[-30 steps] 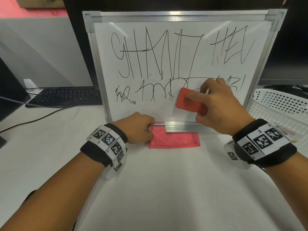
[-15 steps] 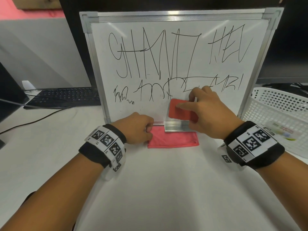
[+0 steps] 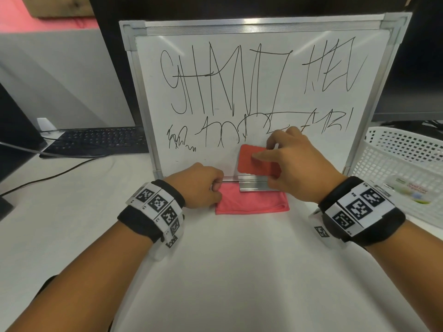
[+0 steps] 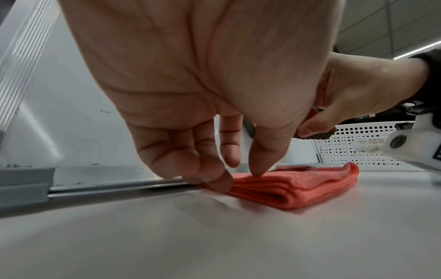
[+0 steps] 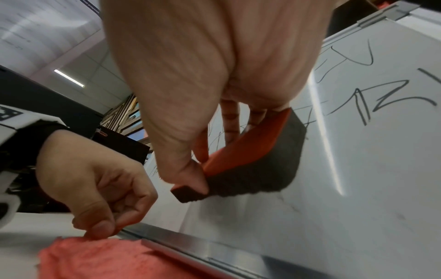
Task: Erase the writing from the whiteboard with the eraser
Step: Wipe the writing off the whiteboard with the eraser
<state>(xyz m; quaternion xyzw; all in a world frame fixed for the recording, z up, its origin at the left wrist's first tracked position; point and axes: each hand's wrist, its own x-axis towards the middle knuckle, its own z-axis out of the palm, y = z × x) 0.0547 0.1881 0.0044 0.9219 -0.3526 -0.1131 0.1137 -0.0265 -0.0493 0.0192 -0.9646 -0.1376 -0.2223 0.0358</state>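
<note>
A whiteboard with black scrawled writing leans upright at the back of the table. My right hand grips a red eraser with a dark felt face and presses it flat against the board's lower middle, just above the metal ledge. The board below the second line of writing is wiped around the eraser. My left hand sits at the board's bottom edge, fingers curled, its fingertips on the left end of a folded pink cloth.
A white perforated basket stands at the right, close to the board's frame. A black keyboard and a cable lie to the left. A dark monitor edge is at the far left. The near table is white.
My right hand has slid the eraser down and to the left across the lower board, from the second line of writing to just above the ledge. The left hand has stayed put.
</note>
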